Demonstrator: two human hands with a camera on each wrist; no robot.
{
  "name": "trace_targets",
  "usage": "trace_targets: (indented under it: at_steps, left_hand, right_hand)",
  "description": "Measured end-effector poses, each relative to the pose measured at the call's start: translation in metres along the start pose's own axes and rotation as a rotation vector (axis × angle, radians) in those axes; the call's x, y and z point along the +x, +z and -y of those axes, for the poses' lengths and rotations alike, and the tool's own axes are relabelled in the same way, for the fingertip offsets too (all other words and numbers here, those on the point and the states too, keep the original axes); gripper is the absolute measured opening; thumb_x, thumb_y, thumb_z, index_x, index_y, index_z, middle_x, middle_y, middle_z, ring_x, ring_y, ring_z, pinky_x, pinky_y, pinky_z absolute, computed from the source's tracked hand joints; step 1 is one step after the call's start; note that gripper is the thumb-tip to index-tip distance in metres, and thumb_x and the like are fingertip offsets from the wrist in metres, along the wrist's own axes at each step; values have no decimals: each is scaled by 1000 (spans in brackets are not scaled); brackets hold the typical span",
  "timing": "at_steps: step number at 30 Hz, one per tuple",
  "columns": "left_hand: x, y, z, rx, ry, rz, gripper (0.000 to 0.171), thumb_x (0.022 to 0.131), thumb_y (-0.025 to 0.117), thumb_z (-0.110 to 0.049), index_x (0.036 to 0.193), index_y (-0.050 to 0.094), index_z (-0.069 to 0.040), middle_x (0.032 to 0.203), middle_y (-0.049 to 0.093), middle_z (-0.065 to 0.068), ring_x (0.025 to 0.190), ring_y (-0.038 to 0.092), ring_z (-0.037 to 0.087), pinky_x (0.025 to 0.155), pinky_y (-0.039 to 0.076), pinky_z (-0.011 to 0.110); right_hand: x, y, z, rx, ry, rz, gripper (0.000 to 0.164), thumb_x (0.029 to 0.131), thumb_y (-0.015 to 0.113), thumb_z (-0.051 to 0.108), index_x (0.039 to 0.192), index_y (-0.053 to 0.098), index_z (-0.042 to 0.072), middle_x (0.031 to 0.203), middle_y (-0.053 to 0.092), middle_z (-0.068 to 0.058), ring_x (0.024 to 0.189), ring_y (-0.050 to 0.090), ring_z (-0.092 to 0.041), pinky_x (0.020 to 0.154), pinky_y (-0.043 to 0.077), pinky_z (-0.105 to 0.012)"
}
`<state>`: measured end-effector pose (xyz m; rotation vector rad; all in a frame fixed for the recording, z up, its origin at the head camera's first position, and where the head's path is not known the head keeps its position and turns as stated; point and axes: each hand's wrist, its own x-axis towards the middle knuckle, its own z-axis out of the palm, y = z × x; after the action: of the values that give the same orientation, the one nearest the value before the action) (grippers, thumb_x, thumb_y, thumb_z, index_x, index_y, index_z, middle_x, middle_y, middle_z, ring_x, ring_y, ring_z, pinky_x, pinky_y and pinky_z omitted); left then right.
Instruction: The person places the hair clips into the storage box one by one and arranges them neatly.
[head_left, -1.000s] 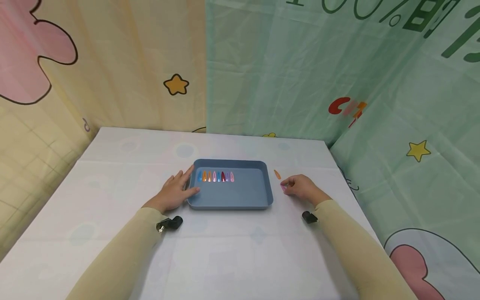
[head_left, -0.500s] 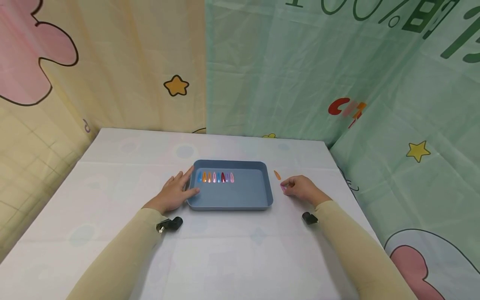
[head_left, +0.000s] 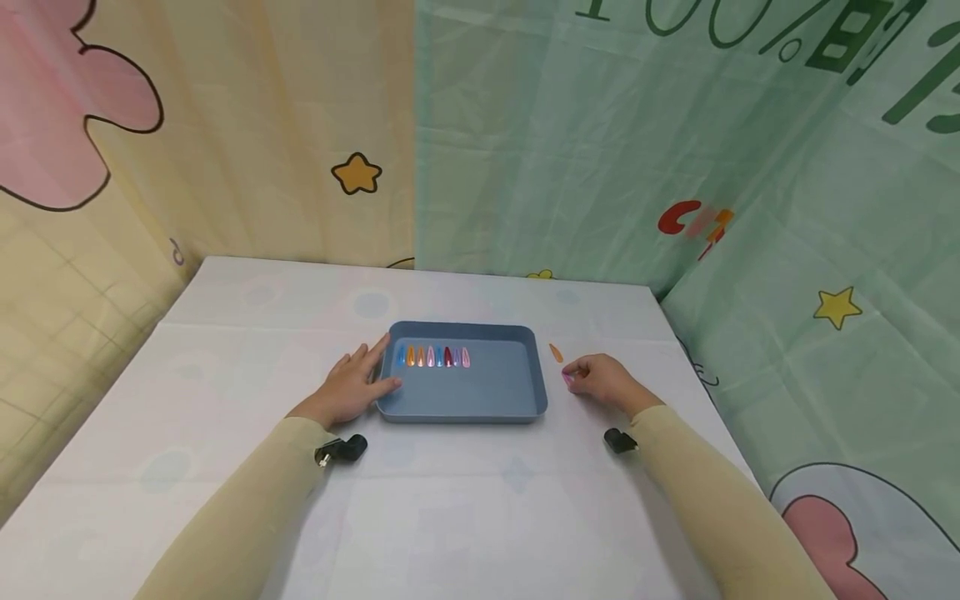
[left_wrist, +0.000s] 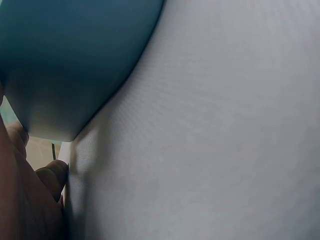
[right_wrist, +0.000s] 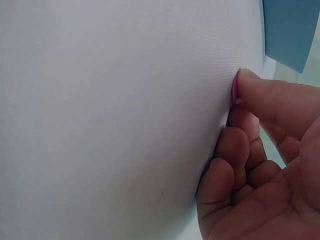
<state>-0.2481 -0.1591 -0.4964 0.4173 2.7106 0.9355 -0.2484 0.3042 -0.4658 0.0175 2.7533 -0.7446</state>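
My left hand (head_left: 347,389) rests at the left side of the blue-grey tray (head_left: 495,398), fingers spread, the thumb over its rim and the index finger at its far left corner. Inside the tray lies a row of several teardrop-shaped snap hair clips (head_left: 448,357) in blue, orange, pink, red and purple. Right of the tray, my right hand (head_left: 604,382) pinches a pink hair clip (head_left: 567,378) low at the tabletop. In the right wrist view the thumb and fingers mostly cover this pink clip (right_wrist: 235,90). An orange hair clip (head_left: 556,352) lies just beyond that hand.
A white cloth covers the table (head_left: 450,500). Printed curtains (head_left: 525,150) hang behind it and along the right side. Small black cameras (head_left: 620,440) sit at both wrists. The tray's wall (left_wrist: 65,100) fills the upper left of the left wrist view.
The head view has shifted very slightly. Both hands, the tray and the clips stay where they were, and the right hand keeps its pinch on the pink hair clip.
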Motion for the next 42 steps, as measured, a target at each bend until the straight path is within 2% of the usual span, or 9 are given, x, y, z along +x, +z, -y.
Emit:
trace_targets:
  at_steps: [7,11,17,21,26,30,34,38,42]
  left_hand:
    - [0,0,1,-6,7,-2,92,104,56,-59,172,4,-26,176,13,20,164,3,46,132,-4,63]
    - [0,0,2,-4,11,-5,91,104,56,-58,172,4,-26,176,14,20,164,4,46,132,-4,62]
    - [-1,0,0,-9,9,-2,91,104,57,-57,172,5,-26,176,14,20,163,3,47,132,-4,63]
    - [-1,0,-1,-7,6,0,91,104,57,-57,172,5,-26,176,14,20,163,3,47,132,-4,63]
    - [-1,0,0,-1,2,-3,92,103,57,-59,172,4,-26,177,14,19,163,3,47,132,-4,63]
    - [-2,0,0,-4,0,-4,92,103,57,-59,172,5,-26,177,14,19,164,3,46,132,-4,63]
    - [-1,0,0,-8,0,-4,92,103,57,-59,172,5,-26,177,14,19,164,3,46,132,-4,63]
    - [-1,1,0,-6,2,-5,92,103,57,-59,172,5,-27,177,14,20,164,3,47,132,-4,63]
    - [0,1,1,-7,4,-5,92,103,57,-59,172,6,-26,176,14,20,163,3,47,132,-3,63]
  right_hand:
    - [0,0,3,-31,-8,0,36,93,73,10,129,73,4,106,71,-14,90,64,-23,80,55,-35]
    - [1,1,5,-35,-18,-3,39,92,72,9,131,71,4,106,71,-13,88,63,-22,77,56,-34]
    - [0,-1,6,35,5,1,42,92,72,9,135,69,7,95,68,-10,78,60,-20,66,51,-29]
    - [-2,-5,8,115,27,-12,42,95,70,11,137,69,10,92,66,-8,79,59,-20,66,50,-29]
    - [-3,-11,11,237,37,-47,43,99,69,12,141,67,8,98,69,-7,86,64,-18,76,56,-30]
    - [-3,-16,14,314,47,-72,41,101,69,14,142,67,6,114,74,-12,95,67,-19,87,60,-33]
    - [-5,-21,20,342,45,-100,41,104,66,18,143,66,6,129,72,-15,105,68,-23,96,60,-38]
    - [-7,-26,29,360,27,-130,43,106,64,21,146,63,6,131,70,-17,112,66,-29,101,59,-43]
    - [-8,-32,41,376,4,-150,44,107,63,23,148,61,8,135,69,-17,115,64,-31,102,57,-42]
